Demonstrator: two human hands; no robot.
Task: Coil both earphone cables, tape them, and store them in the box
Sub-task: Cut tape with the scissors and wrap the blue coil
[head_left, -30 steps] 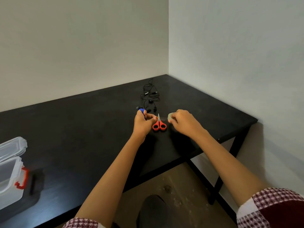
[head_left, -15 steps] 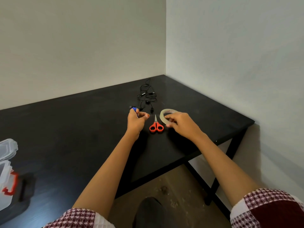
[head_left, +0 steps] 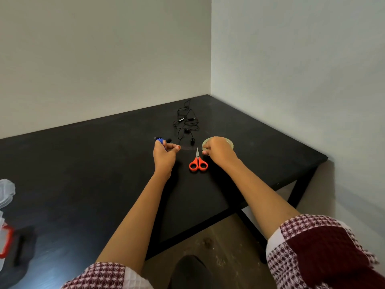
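Note:
My left hand [head_left: 164,155] grips a coiled earphone with a blue end [head_left: 160,140] and pinches the free end of a clear tape strip [head_left: 186,148] between thumb and finger. My right hand [head_left: 216,151] holds the clear tape roll [head_left: 229,141] upright above the black table [head_left: 93,174]. The strip stretches between the two hands. A second black earphone cable [head_left: 186,124] lies loose and tangled on the table behind them. Red-handled scissors [head_left: 198,162] lie between my hands, blades pointing away. A clear storage box [head_left: 5,217] with a red latch is at the left edge, lid open.
The table stands in a room corner, with walls behind and to the right. Its front edge runs diagonally below my forearms, and bare floor shows beneath. A dark shoe [head_left: 191,272] is at the bottom.
My right hand lifted the tape roll off the table and drew away from the left hand, so a strip of tape now stretches between them. The view shifted right.

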